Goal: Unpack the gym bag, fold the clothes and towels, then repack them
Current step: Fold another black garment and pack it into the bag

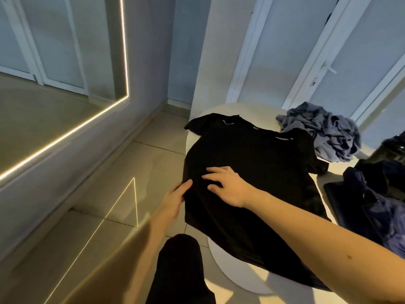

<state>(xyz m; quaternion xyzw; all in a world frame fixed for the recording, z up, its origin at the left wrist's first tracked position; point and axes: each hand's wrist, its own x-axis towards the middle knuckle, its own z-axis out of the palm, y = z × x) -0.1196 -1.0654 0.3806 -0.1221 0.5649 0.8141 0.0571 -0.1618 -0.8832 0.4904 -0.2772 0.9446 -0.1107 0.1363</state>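
Unpacked but not yet folded, the shirt (252, 163) is pinched at its edge by the left hand (175, 199) and pressed by the flat right hand (228, 186) (a grey cloth (326, 132) lies crumpled).

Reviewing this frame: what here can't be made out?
Head view only.
1. Left hand: fingers tucked under the edge of the T-shirt, so grip unclear.
2. Dark object at right: cut off by the frame edge, too dark to identify.
3. Blue clothes: bunched, in shadow; garment types unclear.

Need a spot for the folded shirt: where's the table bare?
Bare table shows only beyond the black T-shirt, left of the grey cloth, plus a sliver between shirt sleeve and navy clothes. Right side is crowded.
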